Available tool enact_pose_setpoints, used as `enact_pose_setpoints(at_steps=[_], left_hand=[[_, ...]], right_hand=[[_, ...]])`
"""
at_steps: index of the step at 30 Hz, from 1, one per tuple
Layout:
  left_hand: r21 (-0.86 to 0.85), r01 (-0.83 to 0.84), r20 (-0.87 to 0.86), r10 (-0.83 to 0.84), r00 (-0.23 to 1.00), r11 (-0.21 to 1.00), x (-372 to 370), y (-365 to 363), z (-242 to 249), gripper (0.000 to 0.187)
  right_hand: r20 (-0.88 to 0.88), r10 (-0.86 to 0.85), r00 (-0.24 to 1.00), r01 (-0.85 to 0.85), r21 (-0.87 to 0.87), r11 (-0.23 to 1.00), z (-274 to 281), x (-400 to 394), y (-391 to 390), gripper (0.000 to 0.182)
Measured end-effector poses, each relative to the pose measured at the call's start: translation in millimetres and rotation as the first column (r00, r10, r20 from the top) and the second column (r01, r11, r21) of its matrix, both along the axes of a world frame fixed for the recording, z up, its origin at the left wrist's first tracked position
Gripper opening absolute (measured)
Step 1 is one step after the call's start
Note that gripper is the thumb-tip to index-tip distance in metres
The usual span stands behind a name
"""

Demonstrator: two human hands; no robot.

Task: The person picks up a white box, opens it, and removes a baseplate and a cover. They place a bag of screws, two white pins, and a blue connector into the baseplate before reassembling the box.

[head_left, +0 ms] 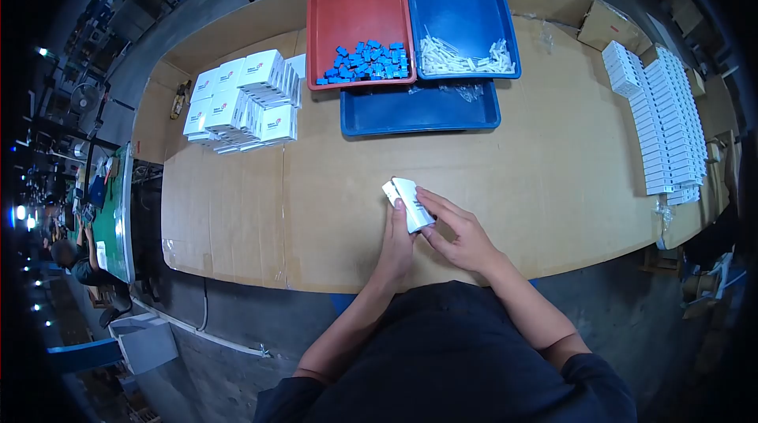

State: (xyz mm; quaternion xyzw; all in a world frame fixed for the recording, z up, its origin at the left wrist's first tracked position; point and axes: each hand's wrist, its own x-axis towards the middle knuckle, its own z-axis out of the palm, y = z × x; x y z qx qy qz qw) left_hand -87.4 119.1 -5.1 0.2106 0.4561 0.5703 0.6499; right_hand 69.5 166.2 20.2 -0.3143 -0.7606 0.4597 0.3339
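Observation:
A small white printed box (412,203) is held between my two hands, tilted, above the near middle of the cardboard-covered table (347,210). My left hand (397,237) grips its left side, with the thumb lying along the face. On the other side, the fingers of my right hand (458,232) close on the box's right edge and lower corner. A white flap or second panel (389,191) sticks out at the upper left of the box. The undersides of the box and some left-hand fingers are hidden.
Stacks of white boxes (237,99) stand at left. A red tray (359,8) holds blue parts (367,62); a blue tray (458,4) holds white sticks (450,58). Another blue tray (418,111) lies nearer. Rows of white boxes (663,123) line the right. A person (95,273) works far left.

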Motion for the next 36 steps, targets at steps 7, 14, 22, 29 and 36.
enact_pose_setpoints(at_steps=[7, 14, 22, 29, 36], left_hand=[[-0.013, -0.017, -0.166, 0.014, 0.986, 1.000, 13.8, -4.8, 2.8, 0.061], [-0.055, -0.062, -0.190, 0.051, 0.980, 0.997, 21.8, -5.0, -13.2, 0.057], [-0.070, -0.106, -0.148, 0.095, 0.984, 0.992, 23.5, -5.3, 4.5, 0.044], [-0.104, -0.134, -0.206, 0.110, 0.972, 0.985, 20.7, -10.3, 3.8, 0.039], [-0.119, -0.127, -0.163, 0.107, 0.981, 0.985, 15.3, -17.6, -0.1, 0.036]], right_hand=[[0.055, -0.070, 0.996, 0.055, 0.236, 0.970, -15.9, 0.1, -2.5, 0.053], [0.071, -0.145, 0.987, 0.107, 0.386, 0.916, -27.9, -2.3, -5.8, 0.049], [0.086, -0.133, 0.987, 0.088, 0.401, 0.912, -37.3, -4.8, -10.2, 0.045], [0.082, -0.170, 0.982, 0.118, 0.442, 0.889, -39.7, -9.6, -15.9, 0.048], [0.041, -0.177, 0.983, 0.145, 0.411, 0.900, -46.3, -11.8, -23.8, 0.045]])
